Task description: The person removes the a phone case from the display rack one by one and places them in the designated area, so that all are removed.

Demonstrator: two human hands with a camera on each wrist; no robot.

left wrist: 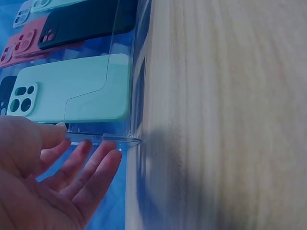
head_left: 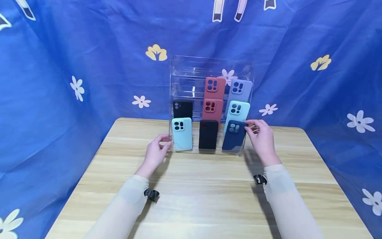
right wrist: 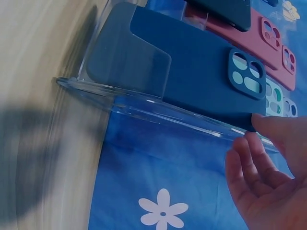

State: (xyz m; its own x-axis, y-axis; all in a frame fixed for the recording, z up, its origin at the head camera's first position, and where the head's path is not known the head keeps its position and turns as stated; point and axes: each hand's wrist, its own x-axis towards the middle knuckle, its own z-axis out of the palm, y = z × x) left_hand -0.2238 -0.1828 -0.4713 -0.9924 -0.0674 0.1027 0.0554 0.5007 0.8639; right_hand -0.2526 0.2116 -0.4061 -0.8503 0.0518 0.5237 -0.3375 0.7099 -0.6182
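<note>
A clear acrylic tiered stand stands at the back middle of the wooden table. Its front row holds a light blue phone case, a black case and a navy case. My left hand lies with straight fingers along the stand's left wall, beside the light blue case, thumb at the wall's front edge. My right hand is at the right wall, its thumb by the top corner of the navy case, fingers relaxed outside the wall.
Higher tiers carry two red cases, a mint case, a lavender case and another black case. A blue flowered cloth hangs behind and round the table. Bare tabletop stretches in front of the stand.
</note>
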